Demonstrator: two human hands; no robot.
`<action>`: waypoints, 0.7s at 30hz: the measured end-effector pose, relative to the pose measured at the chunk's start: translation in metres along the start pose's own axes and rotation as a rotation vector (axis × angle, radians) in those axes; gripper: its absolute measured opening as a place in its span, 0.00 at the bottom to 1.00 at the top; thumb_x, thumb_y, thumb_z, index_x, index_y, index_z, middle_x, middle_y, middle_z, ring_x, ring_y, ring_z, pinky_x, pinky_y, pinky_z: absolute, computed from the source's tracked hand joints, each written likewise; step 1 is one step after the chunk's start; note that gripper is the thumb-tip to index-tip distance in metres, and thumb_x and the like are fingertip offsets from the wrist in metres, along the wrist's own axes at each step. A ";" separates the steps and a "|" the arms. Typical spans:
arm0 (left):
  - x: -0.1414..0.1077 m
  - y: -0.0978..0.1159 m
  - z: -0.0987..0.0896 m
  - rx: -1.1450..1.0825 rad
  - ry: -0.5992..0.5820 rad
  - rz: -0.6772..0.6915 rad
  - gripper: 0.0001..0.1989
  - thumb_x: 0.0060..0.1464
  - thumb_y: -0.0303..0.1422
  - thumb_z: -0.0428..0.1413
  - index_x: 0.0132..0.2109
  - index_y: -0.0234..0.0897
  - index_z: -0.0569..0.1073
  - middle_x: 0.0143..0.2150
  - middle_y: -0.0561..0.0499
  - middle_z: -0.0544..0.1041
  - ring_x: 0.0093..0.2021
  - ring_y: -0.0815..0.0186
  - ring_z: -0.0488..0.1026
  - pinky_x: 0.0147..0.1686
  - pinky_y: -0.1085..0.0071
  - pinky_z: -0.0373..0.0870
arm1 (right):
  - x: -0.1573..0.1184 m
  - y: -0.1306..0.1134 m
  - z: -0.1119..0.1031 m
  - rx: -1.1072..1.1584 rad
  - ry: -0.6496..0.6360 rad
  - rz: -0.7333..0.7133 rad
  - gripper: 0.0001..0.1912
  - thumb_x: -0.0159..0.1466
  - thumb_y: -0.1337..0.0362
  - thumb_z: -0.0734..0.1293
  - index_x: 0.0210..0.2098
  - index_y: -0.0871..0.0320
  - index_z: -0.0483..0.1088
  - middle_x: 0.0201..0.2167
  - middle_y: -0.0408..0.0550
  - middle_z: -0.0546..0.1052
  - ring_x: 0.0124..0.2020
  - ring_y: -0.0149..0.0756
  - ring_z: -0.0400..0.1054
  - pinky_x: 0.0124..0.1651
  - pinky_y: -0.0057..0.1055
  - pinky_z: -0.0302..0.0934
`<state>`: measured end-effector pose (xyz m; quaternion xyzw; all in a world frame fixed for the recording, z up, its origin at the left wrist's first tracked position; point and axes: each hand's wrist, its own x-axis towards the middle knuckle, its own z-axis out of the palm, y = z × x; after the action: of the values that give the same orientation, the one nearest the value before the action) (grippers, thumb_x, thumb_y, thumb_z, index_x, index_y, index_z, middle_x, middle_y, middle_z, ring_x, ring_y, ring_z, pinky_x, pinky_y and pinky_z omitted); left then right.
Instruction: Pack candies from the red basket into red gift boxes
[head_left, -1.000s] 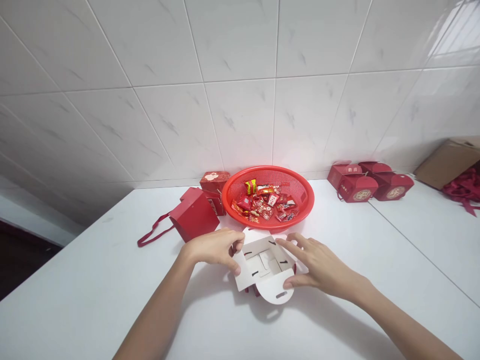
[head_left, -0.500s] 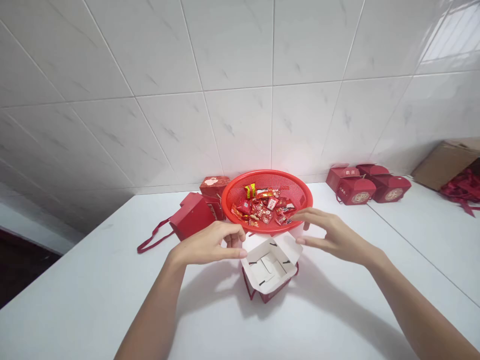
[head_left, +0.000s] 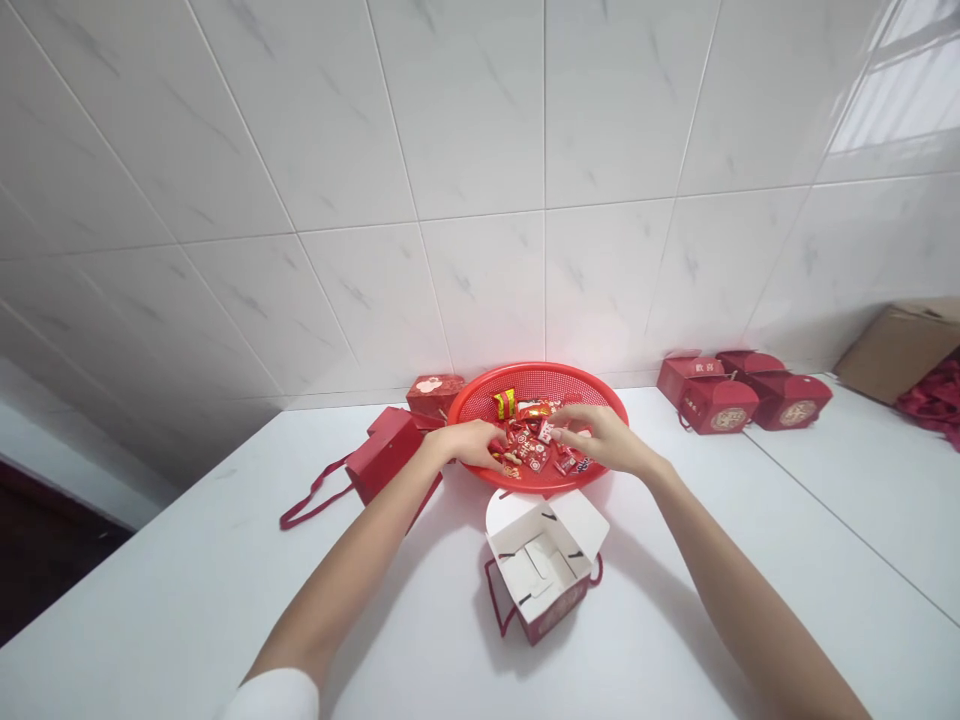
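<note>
Both my hands reach into a red plastic basket (head_left: 540, 373) that holds wrapped candies (head_left: 532, 450). My left hand (head_left: 474, 443) is over the basket's left side, its fingers curved and apart among the candies. From the right, my right hand (head_left: 600, 438) comes in with thumb and fingers apart, close to a small pink-and-white candy (head_left: 545, 431). Neither hand visibly holds a candy. In front of the basket stands a red gift box (head_left: 559, 606), its white inside showing and its top flaps unfolded. Nothing but bare cardboard shows inside it. Red cord handles hang at its sides.
Left of the basket a red box (head_left: 386, 455) lies tilted with its strap on the white table (head_left: 187, 580). Another patterned red box (head_left: 433, 398) is behind it. Several closed red boxes (head_left: 720, 405) and a cardboard carton (head_left: 896, 350) stand at the right, along the tiled wall (head_left: 487, 290).
Both hands have left the flaps of the gift box and moved forward into the basket. The box stays put with its flaps spread. The view has tilted up slightly.
</note>
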<state>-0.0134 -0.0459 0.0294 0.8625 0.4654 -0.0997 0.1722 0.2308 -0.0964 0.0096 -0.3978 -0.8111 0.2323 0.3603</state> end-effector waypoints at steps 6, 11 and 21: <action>0.038 0.010 0.011 0.267 -0.119 -0.119 0.26 0.32 0.38 0.70 0.44 0.40 0.81 0.53 0.39 0.78 0.49 0.47 0.75 0.42 0.65 0.72 | 0.009 0.036 0.016 0.070 -0.054 0.127 0.12 0.64 0.58 0.67 0.40 0.59 0.78 0.39 0.51 0.81 0.38 0.41 0.75 0.41 0.34 0.67; 0.056 0.001 0.017 0.256 -0.098 -0.090 0.15 0.34 0.34 0.70 0.34 0.39 0.81 0.41 0.44 0.81 0.42 0.50 0.77 0.39 0.66 0.72 | 0.010 0.043 0.019 0.049 -0.094 0.166 0.12 0.64 0.58 0.66 0.41 0.59 0.77 0.40 0.50 0.81 0.37 0.41 0.75 0.41 0.35 0.67; 0.065 -0.015 0.025 0.093 0.057 0.031 0.06 0.51 0.29 0.59 0.37 0.39 0.80 0.37 0.51 0.82 0.37 0.63 0.78 0.37 0.74 0.70 | 0.011 0.043 0.023 -0.049 -0.151 0.179 0.11 0.64 0.59 0.67 0.42 0.57 0.77 0.42 0.51 0.81 0.42 0.44 0.75 0.46 0.37 0.66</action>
<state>0.0090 0.0013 -0.0186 0.8791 0.4515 -0.0943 0.1200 0.2291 -0.0648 -0.0297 -0.4586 -0.8027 0.2729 0.2663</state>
